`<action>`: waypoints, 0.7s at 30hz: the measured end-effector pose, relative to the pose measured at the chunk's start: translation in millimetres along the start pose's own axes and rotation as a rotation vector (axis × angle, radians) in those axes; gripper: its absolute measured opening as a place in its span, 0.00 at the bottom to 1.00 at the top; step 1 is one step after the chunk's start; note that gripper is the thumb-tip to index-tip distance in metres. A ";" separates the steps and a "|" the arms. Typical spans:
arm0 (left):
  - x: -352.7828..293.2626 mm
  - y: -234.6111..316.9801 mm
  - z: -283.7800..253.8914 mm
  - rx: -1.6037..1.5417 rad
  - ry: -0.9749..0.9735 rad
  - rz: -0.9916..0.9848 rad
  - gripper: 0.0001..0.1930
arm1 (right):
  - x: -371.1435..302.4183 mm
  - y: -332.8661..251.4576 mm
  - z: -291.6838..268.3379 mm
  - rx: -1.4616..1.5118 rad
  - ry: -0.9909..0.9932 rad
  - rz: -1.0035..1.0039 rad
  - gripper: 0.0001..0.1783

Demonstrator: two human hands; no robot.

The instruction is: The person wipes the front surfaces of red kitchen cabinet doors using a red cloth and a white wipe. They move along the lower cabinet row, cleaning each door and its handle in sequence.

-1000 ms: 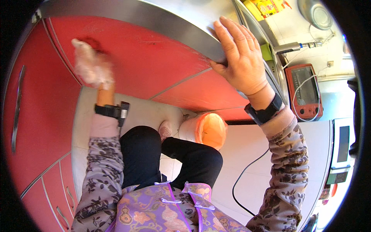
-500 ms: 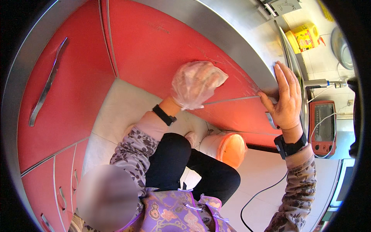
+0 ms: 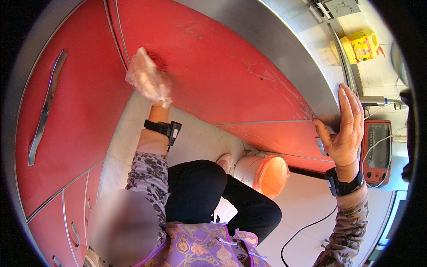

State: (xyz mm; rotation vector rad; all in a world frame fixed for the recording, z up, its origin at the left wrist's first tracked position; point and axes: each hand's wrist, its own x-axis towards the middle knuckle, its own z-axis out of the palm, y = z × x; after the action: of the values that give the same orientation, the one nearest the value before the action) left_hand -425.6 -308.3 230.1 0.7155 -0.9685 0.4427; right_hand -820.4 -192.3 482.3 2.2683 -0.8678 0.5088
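While the person crouches before a run of red cabinet doors [image 3: 213, 75], the left hand [image 3: 149, 82], covered by a thin clear plastic glove, is pressed against the red door face near the seam between two panels. Its grip is loosely bunched inside the crinkled glove; whether anything is pinched within cannot be told. A black wristband [image 3: 162, 129] sits just below the glove's cuff. The right hand [image 3: 344, 129] lies flat, fingers spread and extended, on the steel edge of the table [image 3: 284, 53] above the doors, thumb hooked under the rim; it clasps nothing. A second black wristband [image 3: 344, 184] circles that wrist. Below and between the arms stands an orange-lined bucket [image 3: 267, 173] on the pale floor [image 3: 200, 138], just beside the person's black-trousered knee. Near the right hand, a red appliance [image 3: 378, 151] and a yellow container [image 3: 362, 46] rest farther back.
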 end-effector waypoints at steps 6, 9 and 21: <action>-27.3 -60.7 -60.8 0.136 0.033 -0.930 0.21 | 4.4 -5.6 -7.3 -0.036 0.028 -0.041 0.41; -53.7 -87.9 -95.4 0.084 0.266 -1.254 0.20 | 8.6 -10.0 -6.4 -0.027 0.000 -0.052 0.41; -47.8 -99.4 -65.7 0.083 0.444 -1.449 0.17 | 8.2 -2.1 3.4 0.015 0.017 -0.039 0.39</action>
State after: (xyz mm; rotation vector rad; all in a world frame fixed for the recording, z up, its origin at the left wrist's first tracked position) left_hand -348.4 -331.0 130.0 1.1336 0.1301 -0.6284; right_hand -812.8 -197.1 483.4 2.2865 -0.8120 0.5178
